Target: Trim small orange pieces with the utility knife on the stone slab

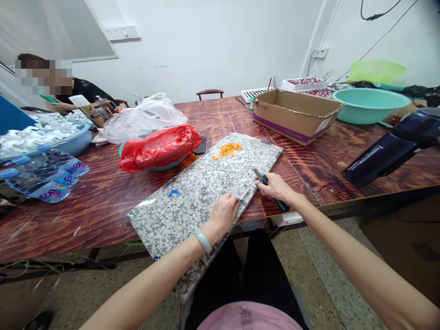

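Note:
A speckled grey stone-patterned board point(192, 201) lies slanted on the wooden table, its near end past the table's edge. Over its right side, my left hand point(225, 211), a pale bangle at the wrist, pinches a small thin silvery piece point(244, 195). My right hand point(275, 187) is closed around a black and teal utility knife point(264, 179), its blade pointing up and left. Orange pieces point(227, 150) are heaped on the board's far part. A small blue curved piece point(173, 193) rests near its left edge.
At left are water bottles point(44, 178), a blue basin point(77, 140) of white parts and a red bag point(160, 146). A cardboard box point(292, 114), green basin point(369, 105) and dark flask point(388, 151) stand at right. A person point(85, 89) sits at the far left.

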A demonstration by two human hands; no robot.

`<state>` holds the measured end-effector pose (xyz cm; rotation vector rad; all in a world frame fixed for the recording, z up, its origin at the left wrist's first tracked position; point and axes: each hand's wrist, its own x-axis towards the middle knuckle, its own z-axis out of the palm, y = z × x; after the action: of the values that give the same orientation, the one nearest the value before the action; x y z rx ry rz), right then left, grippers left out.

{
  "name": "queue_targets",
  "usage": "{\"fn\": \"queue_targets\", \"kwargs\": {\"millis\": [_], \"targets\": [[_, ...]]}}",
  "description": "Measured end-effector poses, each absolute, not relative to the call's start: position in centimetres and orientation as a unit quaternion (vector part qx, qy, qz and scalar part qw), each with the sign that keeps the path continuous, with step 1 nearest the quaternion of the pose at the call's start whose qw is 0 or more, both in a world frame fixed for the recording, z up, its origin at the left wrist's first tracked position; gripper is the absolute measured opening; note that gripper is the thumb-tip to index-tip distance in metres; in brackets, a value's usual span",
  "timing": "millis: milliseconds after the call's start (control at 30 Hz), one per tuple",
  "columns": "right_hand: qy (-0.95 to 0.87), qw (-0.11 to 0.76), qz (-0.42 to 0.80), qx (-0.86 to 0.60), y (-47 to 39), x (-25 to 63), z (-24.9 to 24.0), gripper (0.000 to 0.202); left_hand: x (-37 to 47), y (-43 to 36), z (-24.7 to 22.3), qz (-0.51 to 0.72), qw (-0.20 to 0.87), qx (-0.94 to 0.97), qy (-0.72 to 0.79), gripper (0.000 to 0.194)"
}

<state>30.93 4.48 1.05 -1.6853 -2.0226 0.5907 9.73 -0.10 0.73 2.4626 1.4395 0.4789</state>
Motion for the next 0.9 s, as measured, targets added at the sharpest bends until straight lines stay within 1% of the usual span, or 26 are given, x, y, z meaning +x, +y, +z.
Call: {"fn": "queue_targets", "kwargs": {"millis": [133, 233, 300, 400, 467, 633, 767, 900], "targets": [[-0.710, 0.252, 0.292, -0.589, 3.0, 30.5, 0.7, 0.023, 10.1, 0.2, 0.8, 0.166, 0.113, 0.845, 0.495, 0.018], [-0.693, 0.265, 0.338, -0.579, 2.4, 29.9, 0.4, 0.025, 10.2, 0.1, 0.9, 0.133, 0.077, 0.853, 0.500, 0.021], [-0.688, 0.276, 0.349, -0.574, 2.3, 29.5, 0.1, 0.026, 10.1, -0.1, 0.9, 0.099, 0.043, 0.862, 0.495, 0.021], [-0.680, 0.287, 0.352, -0.576, 2.2, 29.3, -0.2, 0.027, 9.8, -0.6, 0.9, 0.073, 0.011, 0.874, 0.481, 0.016], [-0.670, 0.288, 0.365, -0.579, 2.1, 29.3, -0.3, 0.028, 9.6, -0.9, 0.8, 0.074, 0.013, 0.877, 0.474, 0.016], [-0.633, 0.289, 0.425, -0.578, 1.8, 29.2, -0.3, 0.031, 9.3, -0.9, 0.9, 0.098, 0.054, 0.873, 0.474, 0.022], [-0.620, 0.299, 0.450, -0.569, 1.9, 29.1, -0.5, 0.033, 9.4, -0.7, 1.0, 0.132, 0.089, 0.864, 0.478, 0.022], [-0.615, 0.310, 0.463, -0.559, 2.1, 29.2, -1.0, 0.033, 9.6, -0.5, 1.1, 0.145, 0.101, 0.857, 0.483, 0.021]]}}
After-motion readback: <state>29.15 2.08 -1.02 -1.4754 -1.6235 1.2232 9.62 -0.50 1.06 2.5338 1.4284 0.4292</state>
